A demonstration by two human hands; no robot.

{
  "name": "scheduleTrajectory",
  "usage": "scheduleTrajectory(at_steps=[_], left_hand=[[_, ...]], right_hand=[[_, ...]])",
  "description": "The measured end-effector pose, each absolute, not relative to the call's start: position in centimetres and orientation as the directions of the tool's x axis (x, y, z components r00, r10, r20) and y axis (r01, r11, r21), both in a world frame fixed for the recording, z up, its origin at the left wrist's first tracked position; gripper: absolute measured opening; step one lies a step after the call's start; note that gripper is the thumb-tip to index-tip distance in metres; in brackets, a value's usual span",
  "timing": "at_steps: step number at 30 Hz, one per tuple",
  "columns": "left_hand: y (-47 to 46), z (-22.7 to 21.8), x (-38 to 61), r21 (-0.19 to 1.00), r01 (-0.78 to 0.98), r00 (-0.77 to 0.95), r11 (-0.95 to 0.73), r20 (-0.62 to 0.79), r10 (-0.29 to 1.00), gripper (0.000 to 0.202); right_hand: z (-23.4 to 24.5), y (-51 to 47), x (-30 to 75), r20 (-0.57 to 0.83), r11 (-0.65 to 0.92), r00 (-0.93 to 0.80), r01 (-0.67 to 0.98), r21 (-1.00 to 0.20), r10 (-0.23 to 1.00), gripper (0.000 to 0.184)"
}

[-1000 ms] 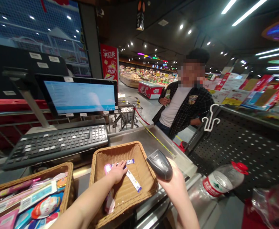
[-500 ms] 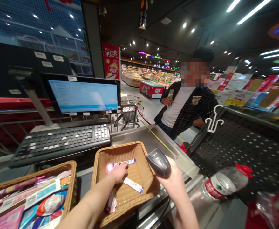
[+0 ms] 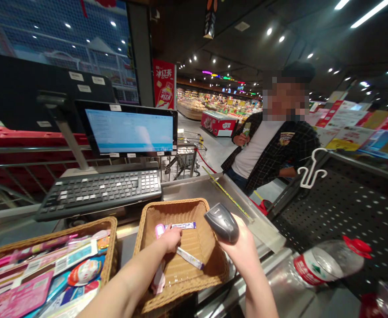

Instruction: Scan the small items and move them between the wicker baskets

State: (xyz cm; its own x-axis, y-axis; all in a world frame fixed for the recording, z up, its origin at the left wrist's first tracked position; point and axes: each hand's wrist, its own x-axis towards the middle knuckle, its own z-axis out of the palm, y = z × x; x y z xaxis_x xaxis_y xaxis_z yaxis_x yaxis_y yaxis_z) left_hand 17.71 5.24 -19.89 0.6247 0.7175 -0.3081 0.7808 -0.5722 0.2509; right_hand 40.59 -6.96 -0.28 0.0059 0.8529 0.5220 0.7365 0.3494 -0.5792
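My right hand (image 3: 242, 240) is wrapped around a grey handheld barcode scanner (image 3: 223, 222), its head angled over the right rim of a woven tan basket (image 3: 218, 269). Inside that basket is my left hand (image 3: 172, 238), fingers curled over a slim white stick packet (image 3: 190, 258) that sticks out below them; the fingertips are partly hidden. Another stick packet (image 3: 185, 225), white and purple, lies just behind the fingers. A pink item (image 3: 160, 229) shows beside the left hand, and a pale pink piece (image 3: 159, 280) lies partly under the forearm.
To the left, a second basket (image 3: 112, 247) holds several colourful packaged goods. Behind are a keyboard (image 3: 104, 190) and a monitor (image 3: 131, 132). A large clear bottle (image 3: 326, 263) lies on the right near a white hanger (image 3: 311, 170). A person (image 3: 260, 145) stands across the metal counter (image 3: 187, 187).
My view has turned slightly left, so the scene sits further right. Both stick packets look rolled a little, the rear one showing more purple. The right hand still grips the scanner.
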Motion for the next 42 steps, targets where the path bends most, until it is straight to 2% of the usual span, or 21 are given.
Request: scheduleTrajectory(at_steps=[6,12,17,23,28,36,42], left_hand=[[7.1,-16.4,17.8,0.306,0.755,0.644,-0.580,-0.176,0.745,0.012],[5.7,-9.6,15.1,0.316,0.757,0.599,-0.572,0.013,0.800,0.020],[2.9,-4.3,12.1,0.338,0.757,0.508,-0.560,0.235,0.829,0.021],[1.8,0.0,7.0,0.405,0.802,0.290,-0.440,0.380,0.878,0.027],[0.3,3.1,2.6,0.452,0.798,0.130,-0.397,0.515,0.847,0.028],[-2.7,4.5,-4.0,0.412,0.835,0.080,-0.364,0.565,0.821,0.033],[-4.6,4.5,-8.2,0.449,0.826,0.037,-0.340,0.560,0.828,0.033]], right_hand=[[-0.7,-6.9,40.6,0.520,0.327,0.015,0.763,-0.558,0.854,0.031],[-1.1,-6.7,39.9,0.538,0.327,0.022,0.773,-0.544,0.842,0.032],[-0.6,-6.2,38.4,0.601,0.341,0.028,0.801,-0.492,0.799,0.031],[0.7,-5.9,34.7,0.662,0.412,-0.022,0.798,-0.439,0.749,0.038],[1.9,-6.5,29.9,0.678,0.509,-0.098,0.740,-0.440,0.729,0.040],[3.2,-7.5,23.0,0.688,0.591,-0.173,0.680,-0.434,0.705,0.034],[3.8,-8.9,18.1,0.647,0.635,-0.270,0.640,-0.433,0.713,0.038]])
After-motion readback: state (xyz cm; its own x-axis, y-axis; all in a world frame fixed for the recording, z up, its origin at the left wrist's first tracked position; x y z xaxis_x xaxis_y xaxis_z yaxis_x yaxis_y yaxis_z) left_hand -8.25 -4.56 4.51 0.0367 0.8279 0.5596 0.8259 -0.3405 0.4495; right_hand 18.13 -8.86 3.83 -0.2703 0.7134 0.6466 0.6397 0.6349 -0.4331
